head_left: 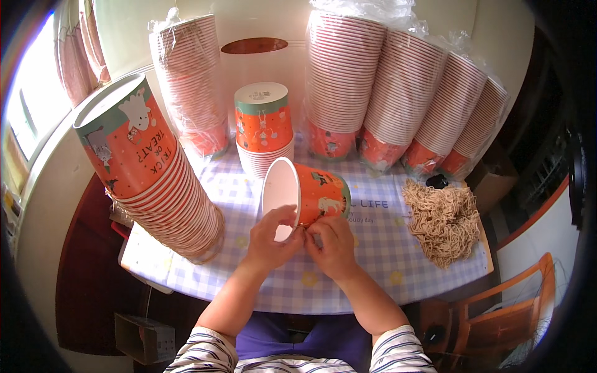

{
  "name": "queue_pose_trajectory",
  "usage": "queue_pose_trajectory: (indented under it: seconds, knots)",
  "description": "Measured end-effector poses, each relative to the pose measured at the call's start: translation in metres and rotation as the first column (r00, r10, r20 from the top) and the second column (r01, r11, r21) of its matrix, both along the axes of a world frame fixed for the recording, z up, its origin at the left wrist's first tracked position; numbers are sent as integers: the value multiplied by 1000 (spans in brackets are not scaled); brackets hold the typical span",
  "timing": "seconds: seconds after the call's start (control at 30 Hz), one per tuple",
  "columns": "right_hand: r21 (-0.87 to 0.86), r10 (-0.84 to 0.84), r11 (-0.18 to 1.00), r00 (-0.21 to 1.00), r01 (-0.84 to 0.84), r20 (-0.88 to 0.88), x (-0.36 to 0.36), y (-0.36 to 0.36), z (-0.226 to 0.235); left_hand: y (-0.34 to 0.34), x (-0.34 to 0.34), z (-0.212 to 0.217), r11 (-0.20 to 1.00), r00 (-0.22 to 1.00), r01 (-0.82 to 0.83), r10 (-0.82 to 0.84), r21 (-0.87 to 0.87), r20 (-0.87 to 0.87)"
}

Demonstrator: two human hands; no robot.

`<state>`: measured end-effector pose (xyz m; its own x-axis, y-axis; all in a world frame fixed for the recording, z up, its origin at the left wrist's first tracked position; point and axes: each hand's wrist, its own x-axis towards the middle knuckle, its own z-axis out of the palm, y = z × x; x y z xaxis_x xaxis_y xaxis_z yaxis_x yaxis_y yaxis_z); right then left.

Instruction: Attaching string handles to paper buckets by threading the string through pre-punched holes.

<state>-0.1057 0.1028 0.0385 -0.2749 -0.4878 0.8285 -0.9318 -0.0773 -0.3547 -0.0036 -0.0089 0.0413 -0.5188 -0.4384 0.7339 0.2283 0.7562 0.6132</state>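
Note:
An orange paper bucket (320,189) with cartoon figures and a green base band lies tilted on its side, its white open mouth facing left. My left hand (273,241) is closed on the lower rim, with a finger reaching inside the mouth. Close beside it, my right hand (331,247) is pinched at the outside of the rim, with the fingertips of both hands nearly touching. Whatever the right fingers hold is too small and hidden to make out. Tan cord (441,224) lies in a tangled heap at the right of the table.
A tall leaning stack of upside-down buckets (155,168) stands at left, a shorter stack (264,127) behind the bucket. Several plastic-wrapped stacks (345,74) line the back. A checked cloth (373,267) covers the table. A wooden chair (497,317) is at right, a cardboard box (144,339) below left.

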Motion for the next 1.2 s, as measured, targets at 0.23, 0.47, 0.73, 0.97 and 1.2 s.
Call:
queue_pose_trajectory:
  seconds: [0.23,0.47,0.73,0.97,1.2]
  knots:
    - [-5,7,1000,1000,-7,-31,0,-1,0,2,1,-5,991,998,50,-46,124,-32]
    - [-17,-19,1000,999,18,-44,-1,-2,-2,6,5,6,989,997,33,-43,142,66]
    - [0,-53,999,996,53,-71,0,-1,1,7,4,2,995,997,-11,3,102,81]
    - [10,-79,997,994,80,-79,-1,-2,1,9,2,2,988,998,6,-15,155,57]
    - [17,-66,998,997,67,-26,-8,-3,-9,0,-5,-11,954,992,125,-118,272,-40]
